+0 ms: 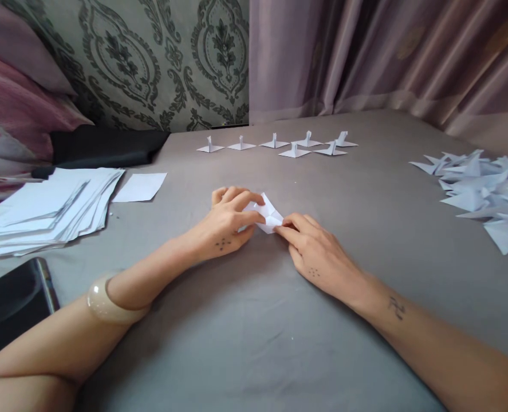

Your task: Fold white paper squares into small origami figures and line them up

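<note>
Between my hands, low over the grey cloth, is a small white sheet of folding paper [270, 213] with creases and a pointed top corner. My left hand [233, 218] grips its left side, fingers curled over the top, and covers part of it. At the lower right corner, my right hand [311, 243] pinches the edge between thumb and fingers. The fingertips of both hands are close together. Farther back stand several folded paper figures [294, 150] with flat wings and upright middles.
A stack of white paper [51, 209] lies at left, with a single sheet [140, 187] beside it. A phone [15, 306] rests by my left forearm. Folded paper pieces [481, 183] are heaped at far right. A black cloth [107, 144] lies near the patterned wall [172, 63].
</note>
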Motion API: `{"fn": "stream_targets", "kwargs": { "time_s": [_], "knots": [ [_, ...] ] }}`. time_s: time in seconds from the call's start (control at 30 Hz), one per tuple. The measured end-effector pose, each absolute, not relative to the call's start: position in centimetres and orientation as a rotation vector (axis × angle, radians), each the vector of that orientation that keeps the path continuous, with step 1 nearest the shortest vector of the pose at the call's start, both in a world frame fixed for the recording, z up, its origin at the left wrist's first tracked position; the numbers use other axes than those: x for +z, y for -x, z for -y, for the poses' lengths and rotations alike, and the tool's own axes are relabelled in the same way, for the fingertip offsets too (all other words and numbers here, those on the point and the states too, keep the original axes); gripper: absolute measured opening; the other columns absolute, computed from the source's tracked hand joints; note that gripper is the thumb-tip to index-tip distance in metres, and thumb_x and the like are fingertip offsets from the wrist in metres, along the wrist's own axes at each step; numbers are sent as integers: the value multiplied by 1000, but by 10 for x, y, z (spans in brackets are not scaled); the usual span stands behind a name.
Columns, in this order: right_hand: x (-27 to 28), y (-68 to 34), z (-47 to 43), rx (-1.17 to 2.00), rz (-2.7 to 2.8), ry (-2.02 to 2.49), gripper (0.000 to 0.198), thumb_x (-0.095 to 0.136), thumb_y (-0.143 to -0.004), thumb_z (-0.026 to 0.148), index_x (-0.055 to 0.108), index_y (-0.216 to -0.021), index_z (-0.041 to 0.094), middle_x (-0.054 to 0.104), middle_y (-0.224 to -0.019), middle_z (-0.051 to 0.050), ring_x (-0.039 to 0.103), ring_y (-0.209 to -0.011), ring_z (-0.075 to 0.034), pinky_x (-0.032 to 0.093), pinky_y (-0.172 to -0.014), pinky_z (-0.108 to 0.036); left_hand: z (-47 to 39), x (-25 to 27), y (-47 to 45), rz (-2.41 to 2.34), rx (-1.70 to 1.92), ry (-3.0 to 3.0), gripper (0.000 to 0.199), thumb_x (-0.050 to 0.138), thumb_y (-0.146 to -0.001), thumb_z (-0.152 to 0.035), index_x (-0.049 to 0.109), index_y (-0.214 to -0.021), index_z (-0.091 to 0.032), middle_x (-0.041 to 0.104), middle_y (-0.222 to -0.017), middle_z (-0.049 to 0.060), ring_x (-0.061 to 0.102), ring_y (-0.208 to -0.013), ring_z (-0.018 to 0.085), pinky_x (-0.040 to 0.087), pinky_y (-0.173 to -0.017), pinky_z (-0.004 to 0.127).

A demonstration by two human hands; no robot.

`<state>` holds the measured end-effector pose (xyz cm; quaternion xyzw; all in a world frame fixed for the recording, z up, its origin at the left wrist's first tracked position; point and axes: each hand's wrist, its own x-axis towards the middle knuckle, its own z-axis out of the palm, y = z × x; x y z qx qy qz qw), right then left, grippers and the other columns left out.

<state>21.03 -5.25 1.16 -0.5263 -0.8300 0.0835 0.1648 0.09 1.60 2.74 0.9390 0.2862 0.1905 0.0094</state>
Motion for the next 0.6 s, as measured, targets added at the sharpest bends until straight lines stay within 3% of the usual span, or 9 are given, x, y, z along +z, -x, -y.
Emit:
{"fn": "stream_targets", "kwargs": {
  "time_s": [0.07, 0.17, 0.3, 0.6],
  "knots": [
    [12, -210, 52, 240, 2377, 1512, 43, 38, -88, 4, 61, -119, 22, 58, -103, -7, 53, -96, -20, 47, -77, -33, -14, 23, -4, -978, 789, -3023, 22, 52, -90, -22, 61, -111, -24, 51, -129, 11, 43, -115, 27, 29, -94, 44],
    [12, -211, 52, 246, 2394, 1512, 45, 38, -89, 4, 60, -122, 26, 57, -103, -7, 52, -96, -20, 47, -74, -32, -12, 18, -7, -1056, 954, -3099, 24, 52, -92, -30, 57, -112, -18, 56, -115, 14, 50, -100, 25, 35, -83, 39],
    [11, -212, 51, 251, 2392, 1510, 40, 38, -90, 7, 65, -112, 26, 56, -103, -7, 52, -95, -20, 46, -73, -31, -11, 13, -8, -818, 762, -3177, 18, 43, -96, -23, 60, -92, -16, 65, -91, 8, 55, -79, 17, 37, -71, 31],
    [15, -216, 50, 360, 2375, 1508, 40, 38, -87, 6, 67, -108, 26, 57, -107, -6, 53, -99, -19, 47, -80, -32, -9, 9, -10, -655, 568, -3038, 26, 42, -95, -21, 67, -97, -15, 69, -93, 8, 62, -84, 18, 46, -74, 31]
  ]
}}
